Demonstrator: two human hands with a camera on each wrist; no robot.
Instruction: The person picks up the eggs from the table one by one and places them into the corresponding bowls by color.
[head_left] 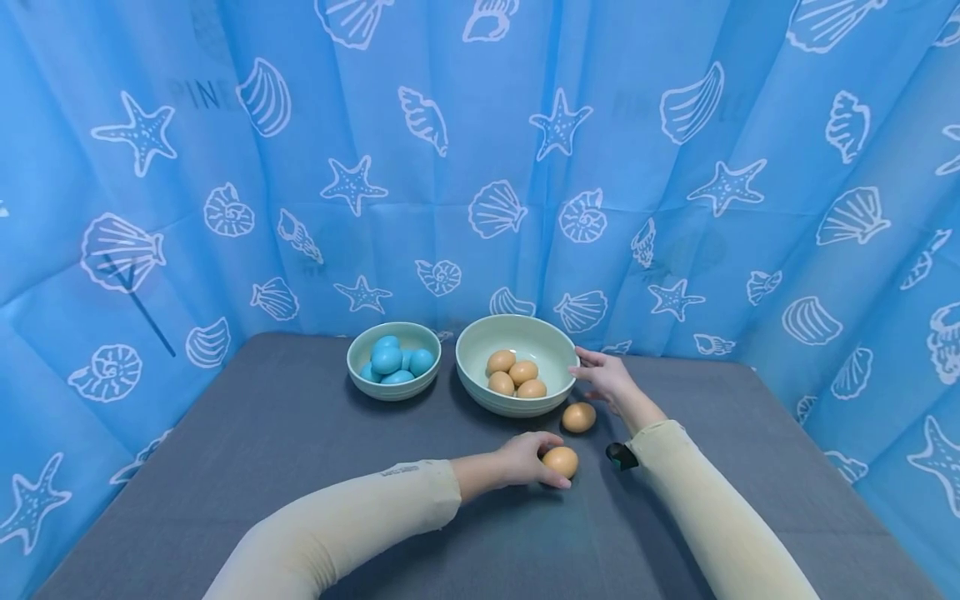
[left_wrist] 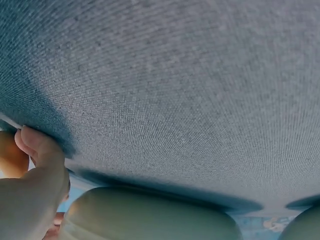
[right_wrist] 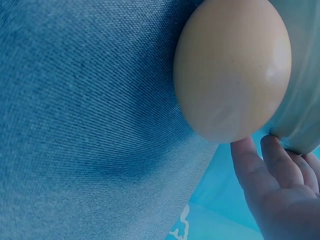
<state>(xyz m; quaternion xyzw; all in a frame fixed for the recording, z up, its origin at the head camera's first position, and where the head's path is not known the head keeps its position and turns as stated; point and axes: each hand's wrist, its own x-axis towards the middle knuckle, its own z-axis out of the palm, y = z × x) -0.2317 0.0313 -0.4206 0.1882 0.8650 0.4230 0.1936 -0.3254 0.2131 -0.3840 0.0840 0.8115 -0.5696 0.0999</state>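
Note:
My left hand point(head_left: 525, 458) curls its thumb and fingers round a brown egg point(head_left: 561, 462) low over the cloth, in front of the large bowl. In the left wrist view that egg point(left_wrist: 12, 156) shows at the left edge, beside the fingers. At the right side of the large pale green bowl point(head_left: 487, 404), my right hand point(head_left: 609, 379) holds the rim, with fingers along the outer wall. Another brown egg point(head_left: 579, 417) lies on the cloth between the bowl and the right forearm, large in the right wrist view. Several brown eggs point(head_left: 502, 361) sit inside the large bowl.
A smaller pale green bowl point(head_left: 393, 392) with several blue eggs point(head_left: 387, 360) stands left of the large one. Grey cloth point(head_left: 315, 450) covers the table. Behind the bowls hangs a blue curtain point(head_left: 480, 267) with white shells. A black object point(head_left: 621, 456) sits at the right cuff.

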